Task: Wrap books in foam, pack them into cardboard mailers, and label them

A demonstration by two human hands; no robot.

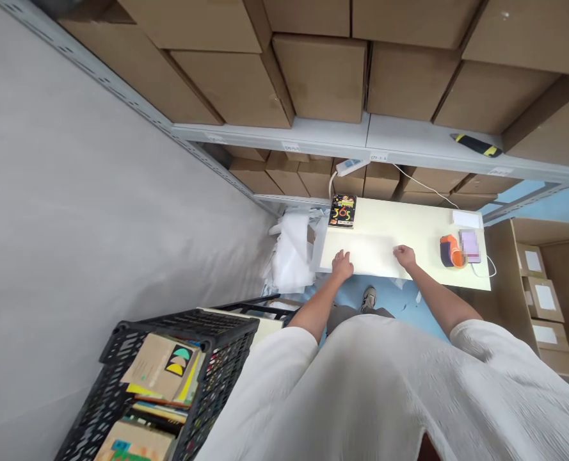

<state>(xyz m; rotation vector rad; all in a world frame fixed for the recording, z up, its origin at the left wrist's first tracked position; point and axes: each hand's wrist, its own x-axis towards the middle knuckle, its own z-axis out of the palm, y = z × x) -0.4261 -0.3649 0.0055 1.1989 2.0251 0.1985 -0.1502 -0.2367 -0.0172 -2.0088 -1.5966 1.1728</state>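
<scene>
A pale, thin white sheet (371, 248) lies flat on the cream tabletop (409, 221), its outline hard to make out against the surface. My left hand (342, 264) rests on the sheet's near left part, fingers stretched out and apart. At the right end of the sheet, my right hand (406, 256) is closed, its fingertips pinched at the edge. A black book with "365" on its cover (342, 212) lies at the table's back left corner, beyond my left hand. To the right of my right hand sits an orange and purple tape dispenser (451, 251).
Beside the dispenser lie a purple phone-like item (470, 246) and a white box (465, 219). Shelves of cardboard boxes (320, 77) rise behind; a utility knife (477, 145) lies on one. A black crate (226, 346) with books stands left, a large open carton (505, 275) right.
</scene>
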